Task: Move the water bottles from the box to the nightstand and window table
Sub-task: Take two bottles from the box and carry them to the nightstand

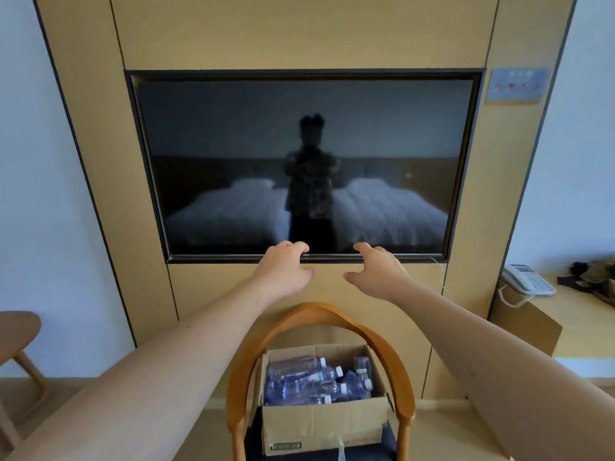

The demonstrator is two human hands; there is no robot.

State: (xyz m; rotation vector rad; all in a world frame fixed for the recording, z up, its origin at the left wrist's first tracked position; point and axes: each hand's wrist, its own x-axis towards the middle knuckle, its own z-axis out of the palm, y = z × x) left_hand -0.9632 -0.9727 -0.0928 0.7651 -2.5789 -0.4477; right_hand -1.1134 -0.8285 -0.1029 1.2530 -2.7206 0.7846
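A cardboard box (324, 424) stands on the seat of a wooden chair (382, 334) at the bottom centre. Several clear water bottles (316, 380) with blue labels and white caps lie in it. Both my arms stretch forward above the box. My left hand (286, 272) and my right hand (376, 271) hover side by side in front of the television's lower edge, fingers loosely curled, holding nothing. Neither hand touches the box or a bottle.
A wall-mounted television (304, 164) fills the wooden panel ahead. A desk (579, 314) at the right carries a white telephone (527, 281) and dark items. A round wooden table (16, 331) stands at the left edge.
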